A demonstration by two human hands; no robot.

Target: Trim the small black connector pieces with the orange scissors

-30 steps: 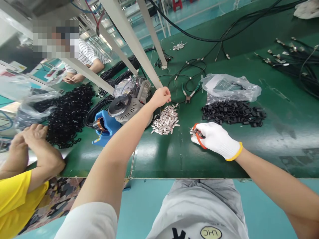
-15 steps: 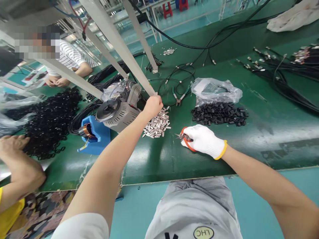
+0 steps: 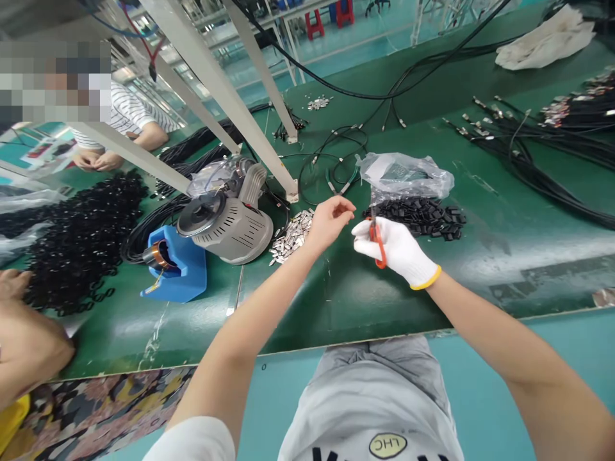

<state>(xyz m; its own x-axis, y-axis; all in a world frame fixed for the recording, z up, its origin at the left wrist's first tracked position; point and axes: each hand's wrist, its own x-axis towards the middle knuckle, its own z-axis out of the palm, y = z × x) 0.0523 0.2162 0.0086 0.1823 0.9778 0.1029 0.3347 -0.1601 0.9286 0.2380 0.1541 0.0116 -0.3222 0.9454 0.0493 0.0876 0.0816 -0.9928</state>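
My left hand [image 3: 332, 222] is bare, its fingertips pinched together just right of a pile of small silver metal connectors [image 3: 291, 238]. Anything between those fingertips is too small to make out. A white glove with a yellow cuff covers my right hand [image 3: 396, 251], which grips orange-handled pliers [image 3: 378, 242] with the jaws tilted up and away from me. The two hands are close but apart. Behind the gloved hand lies a heap of small black plastic pieces [image 3: 432, 219], partly under a clear plastic bag [image 3: 406, 176].
Green-handled pliers [image 3: 339, 186] lie beyond my left hand. A grey machine [image 3: 240, 227] and a blue tape dispenser [image 3: 188, 272] stand left, under slanting metal posts [image 3: 216, 70]. Black cables [image 3: 523, 153] spread at right. A co-worker's arm [image 3: 33, 333] rests near black rings [image 3: 81, 250].
My left hand has come from the metal post, behind the silver pile, rightward toward my right hand. The right hand has lifted slightly and turned the orange pliers from pointing left to pointing upward.
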